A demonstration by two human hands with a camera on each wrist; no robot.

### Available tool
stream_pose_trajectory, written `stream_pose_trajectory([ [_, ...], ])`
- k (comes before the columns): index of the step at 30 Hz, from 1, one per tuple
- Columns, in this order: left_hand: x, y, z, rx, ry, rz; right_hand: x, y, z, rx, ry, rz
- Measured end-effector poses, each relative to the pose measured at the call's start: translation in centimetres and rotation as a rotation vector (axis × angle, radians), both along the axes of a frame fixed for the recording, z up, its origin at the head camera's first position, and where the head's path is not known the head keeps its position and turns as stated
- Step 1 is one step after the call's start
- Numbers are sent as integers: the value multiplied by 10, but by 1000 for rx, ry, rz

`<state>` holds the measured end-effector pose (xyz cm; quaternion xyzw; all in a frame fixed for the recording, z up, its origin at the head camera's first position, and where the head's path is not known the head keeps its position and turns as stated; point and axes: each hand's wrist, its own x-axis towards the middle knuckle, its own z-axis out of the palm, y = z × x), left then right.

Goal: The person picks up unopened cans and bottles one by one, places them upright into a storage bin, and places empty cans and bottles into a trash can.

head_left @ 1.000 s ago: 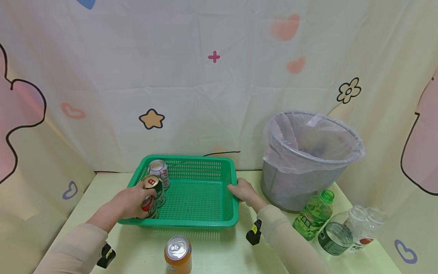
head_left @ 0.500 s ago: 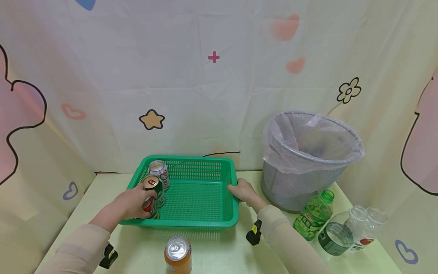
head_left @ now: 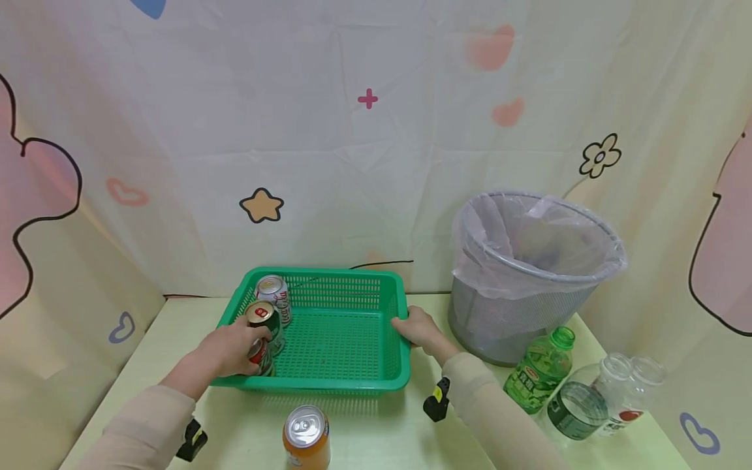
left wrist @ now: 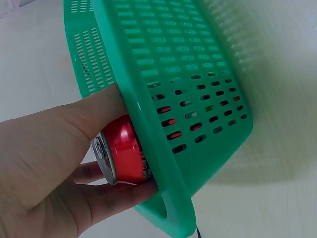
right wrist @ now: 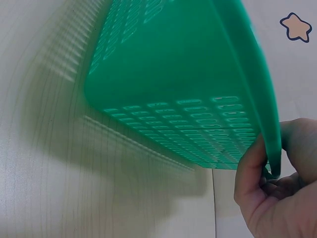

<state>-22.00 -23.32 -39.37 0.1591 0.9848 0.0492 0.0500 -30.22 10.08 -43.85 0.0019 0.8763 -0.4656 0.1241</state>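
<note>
Backdrop: pale cloth with hearts, a star and a flower; before it stands a light yellowish table.
Left hand: it grips the red can, with the thumb on one side and fingers on the other.
Red can: it is inside the green basket, at the near left corner.
Right hand: it pinches the right rim of the same basket, thumb and fingers on opposite sides.
Other cans: behind the red one come a dark green can and a silver Coca-Cola can, in one row.
Orange can: it stands upright on the table, before the basket.
Right side: a mesh bin with a pinkish bag, and near it a green bottle beside clear containers.
</note>
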Motion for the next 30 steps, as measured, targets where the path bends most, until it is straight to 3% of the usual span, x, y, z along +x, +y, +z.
stream_pose_trajectory([
  [8,0,0,4,-42,28,14,1,-1,0,0,0,0],
  [17,-1,0,15,-18,51,-9,-1,-1,1,3,4,0],
  [30,-2,1,10,-11,78,-9,0,-1,1,-16,-4,1],
])
